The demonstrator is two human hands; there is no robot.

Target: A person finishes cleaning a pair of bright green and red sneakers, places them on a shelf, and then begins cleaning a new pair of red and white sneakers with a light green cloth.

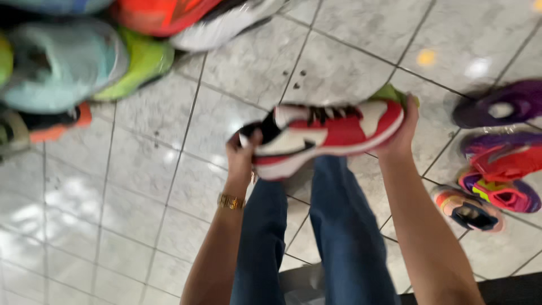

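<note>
Fingers of the left hand (244,151) were curled shut around the heel of a red, white and black sneaker (327,135), the thumb lying over its black collar, while the fingers of the right hand (402,133) were closed around its toe, cupping it from the far side. Between the two hands the sneaker was held off the floor, lying on its side and roughly level, heel to the left and toe to the right, its black laces facing up and away and its white sole edge turned toward the camera. It hung above the person's legs in blue jeans (333,237), over the grey tiled floor (141,181). A gold bracelet (231,201) sat on the left wrist. A bit of green showed just behind the toe, under the right fingers; what it belonged to could not be told. At the floor's top left corner lay a blurred heap of shoes, among them a teal one (59,65), a lime one (141,62) and an orange-red one (158,14). Along the right edge lay more shoes, well apart from the hands: a purple one (499,104), a red and purple pair (502,169) and a multicoloured one (468,209) nearest the right forearm.
</note>
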